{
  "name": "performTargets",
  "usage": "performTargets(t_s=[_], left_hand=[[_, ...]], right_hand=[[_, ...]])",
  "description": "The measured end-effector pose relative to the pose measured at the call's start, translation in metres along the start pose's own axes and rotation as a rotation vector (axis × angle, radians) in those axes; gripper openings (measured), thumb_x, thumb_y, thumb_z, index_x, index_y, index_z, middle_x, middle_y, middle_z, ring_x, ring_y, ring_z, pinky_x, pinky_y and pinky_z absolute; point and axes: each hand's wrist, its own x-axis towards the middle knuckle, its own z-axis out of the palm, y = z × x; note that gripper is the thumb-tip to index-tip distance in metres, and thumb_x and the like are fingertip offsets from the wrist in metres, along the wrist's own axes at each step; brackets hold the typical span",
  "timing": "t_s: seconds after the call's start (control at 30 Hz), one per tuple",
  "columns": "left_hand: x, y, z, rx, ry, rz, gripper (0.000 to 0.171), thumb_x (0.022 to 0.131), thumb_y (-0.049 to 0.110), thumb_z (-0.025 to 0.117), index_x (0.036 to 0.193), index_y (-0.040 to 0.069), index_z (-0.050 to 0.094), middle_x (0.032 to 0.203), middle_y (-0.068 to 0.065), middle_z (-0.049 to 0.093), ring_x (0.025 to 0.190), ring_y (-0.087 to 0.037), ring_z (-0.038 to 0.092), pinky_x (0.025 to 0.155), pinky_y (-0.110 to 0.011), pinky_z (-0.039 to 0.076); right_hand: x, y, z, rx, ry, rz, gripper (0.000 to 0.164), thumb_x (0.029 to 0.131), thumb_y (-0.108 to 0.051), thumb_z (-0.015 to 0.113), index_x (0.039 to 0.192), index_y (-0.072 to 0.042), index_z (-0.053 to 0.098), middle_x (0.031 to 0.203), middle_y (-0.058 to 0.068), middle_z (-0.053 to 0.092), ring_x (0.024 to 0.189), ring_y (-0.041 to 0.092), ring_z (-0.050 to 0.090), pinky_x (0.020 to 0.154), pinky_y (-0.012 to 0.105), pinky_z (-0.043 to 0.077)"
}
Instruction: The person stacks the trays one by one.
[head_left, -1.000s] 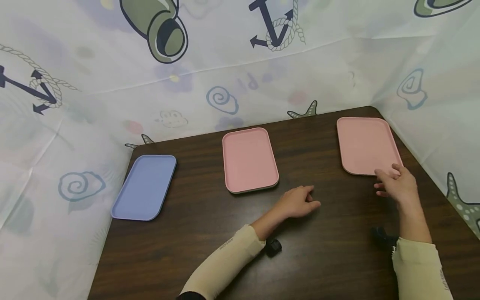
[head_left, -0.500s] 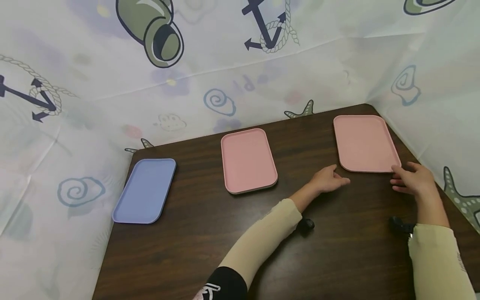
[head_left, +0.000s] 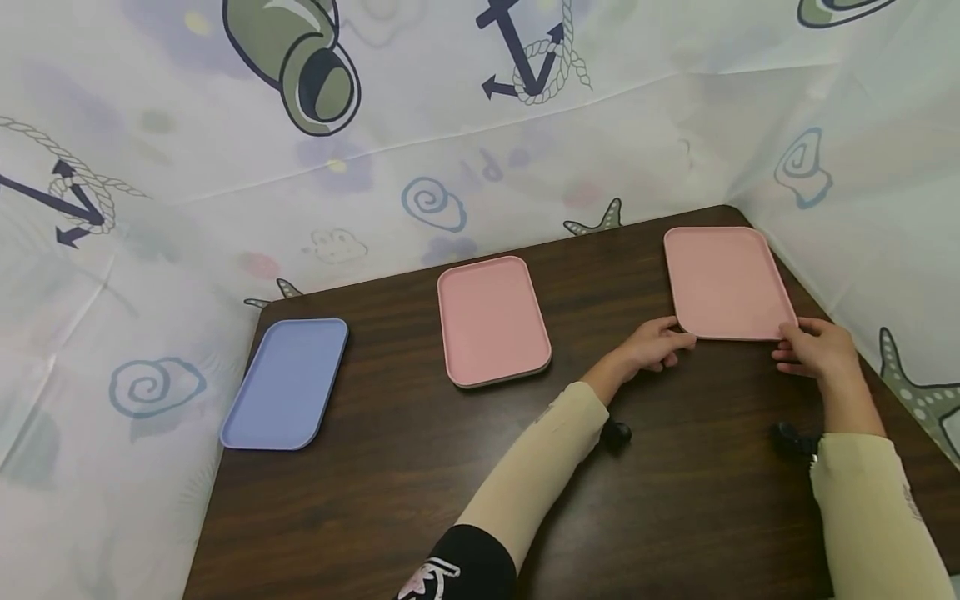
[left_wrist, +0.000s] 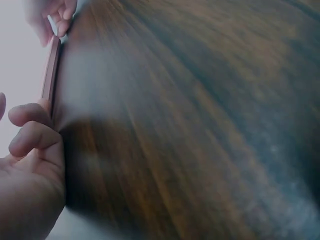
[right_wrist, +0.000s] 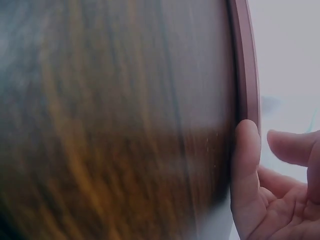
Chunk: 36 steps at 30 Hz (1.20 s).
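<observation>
At the far right of the table lies a pink tray, flat with raised rim and rounded corners. My left hand is at its near left corner, fingertips touching the edge. My right hand is at the near right corner, also touching the rim. In the right wrist view, a fingertip meets the tray's side, while the thumb stands a little apart. The left wrist view shows bent fingers against the tray edge, with the thumb mostly out of frame.
A second pink tray, with a pale layer under its near rim, lies mid-table near the back edge. A blue tray lies at the left edge. The dark wooden table is bordered by a printed white curtain.
My left hand has moved right and away from me to the right pink tray's near left corner. My right hand has shifted outward to its near right corner. The trays stay put.
</observation>
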Motion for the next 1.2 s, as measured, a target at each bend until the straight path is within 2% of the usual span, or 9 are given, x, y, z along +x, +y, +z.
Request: performTargets(t_s=[0.17, 0.3, 0.5, 0.67, 0.77, 0.97, 1.07, 1.13, 1.2], left_hand=[[0.002, -0.004, 0.004, -0.063, 0.077, 0.041, 0.046, 0.097, 0.026, 0.062, 0.138, 0.009, 0.052, 0.087, 0.006, 0.070, 0.055, -0.009, 0.048, 0.049, -0.022, 0.038], [0.001, -0.005, 0.006, -0.125, 0.146, 0.061, 0.028, 0.096, 0.028, 0.063, 0.119, 0.011, 0.062, 0.082, 0.007, 0.069, 0.053, -0.009, 0.048, 0.048, -0.023, 0.040], [0.000, -0.008, 0.005, -0.244, 0.219, 0.108, 0.018, 0.095, 0.031, 0.065, 0.101, 0.015, 0.058, 0.079, 0.004, 0.066, 0.050, -0.008, 0.046, 0.045, -0.021, 0.037], [-0.001, -0.010, 0.006, -0.273, 0.306, 0.114, 0.016, 0.094, 0.023, 0.068, 0.096, 0.014, 0.055, 0.084, -0.006, 0.069, 0.050, -0.009, 0.046, 0.043, -0.020, 0.035], [-0.002, -0.012, 0.007, -0.284, 0.340, 0.118, 0.014, 0.092, 0.019, 0.069, 0.095, 0.014, 0.056, 0.081, -0.006, 0.068, 0.050, -0.009, 0.046, 0.042, -0.020, 0.035], [-0.006, -0.015, 0.005, -0.329, 0.341, 0.163, 0.018, 0.091, 0.016, 0.071, 0.106, 0.016, 0.062, 0.078, 0.007, 0.063, 0.051, -0.009, 0.046, 0.043, -0.020, 0.036], [-0.010, -0.017, 0.003, -0.300, 0.313, 0.213, 0.027, 0.091, 0.014, 0.070, 0.117, 0.014, 0.063, 0.078, 0.009, 0.062, 0.055, -0.011, 0.049, 0.046, -0.020, 0.038], [-0.016, -0.020, 0.000, -0.246, 0.286, 0.251, 0.033, 0.092, 0.014, 0.070, 0.123, 0.011, 0.062, 0.079, 0.009, 0.063, 0.060, -0.010, 0.052, 0.050, -0.021, 0.042], [-0.024, -0.024, -0.004, -0.189, 0.263, 0.285, 0.037, 0.092, 0.012, 0.069, 0.128, 0.008, 0.060, 0.079, 0.009, 0.063, 0.064, -0.009, 0.054, 0.056, -0.020, 0.044]], right_hand=[[-0.002, 0.000, -0.001, -0.011, 0.006, -0.002, 0.065, 0.104, -0.020, 0.039, 0.146, 0.019, 0.010, 0.071, -0.006, 0.061, 0.062, 0.005, 0.066, 0.062, 0.031, 0.057], [-0.009, 0.000, -0.003, 0.006, -0.013, 0.013, 0.055, 0.103, -0.014, 0.038, 0.140, 0.022, 0.018, 0.072, -0.004, 0.062, 0.062, 0.007, 0.067, 0.063, 0.031, 0.057], [-0.022, -0.004, -0.002, 0.020, -0.078, -0.005, 0.050, 0.103, -0.016, 0.043, 0.132, 0.021, 0.026, 0.076, -0.006, 0.064, 0.066, 0.008, 0.068, 0.065, 0.030, 0.057], [-0.034, -0.007, 0.004, 0.024, -0.109, -0.032, 0.050, 0.104, -0.018, 0.044, 0.131, 0.020, 0.027, 0.077, -0.007, 0.065, 0.068, 0.009, 0.068, 0.065, 0.030, 0.057], [-0.040, -0.005, 0.007, 0.024, -0.111, -0.048, 0.050, 0.104, -0.019, 0.044, 0.130, 0.020, 0.027, 0.077, -0.006, 0.065, 0.068, 0.009, 0.068, 0.065, 0.030, 0.057], [-0.051, -0.002, 0.015, 0.022, -0.095, -0.076, 0.047, 0.104, -0.019, 0.045, 0.129, 0.018, 0.029, 0.081, -0.003, 0.064, 0.069, 0.010, 0.068, 0.066, 0.031, 0.057], [-0.057, -0.002, 0.017, 0.028, -0.083, -0.094, 0.055, 0.103, -0.017, 0.045, 0.135, 0.022, 0.022, 0.081, -0.001, 0.064, 0.068, 0.011, 0.067, 0.065, 0.031, 0.057], [-0.061, 0.000, 0.019, 0.054, -0.081, -0.117, 0.055, 0.103, -0.015, 0.047, 0.135, 0.021, 0.021, 0.079, 0.000, 0.064, 0.067, 0.011, 0.067, 0.063, 0.031, 0.057], [-0.065, 0.003, 0.019, 0.064, -0.085, -0.135, 0.047, 0.102, -0.014, 0.048, 0.130, 0.017, 0.028, 0.078, 0.000, 0.065, 0.066, 0.012, 0.067, 0.062, 0.031, 0.057]])
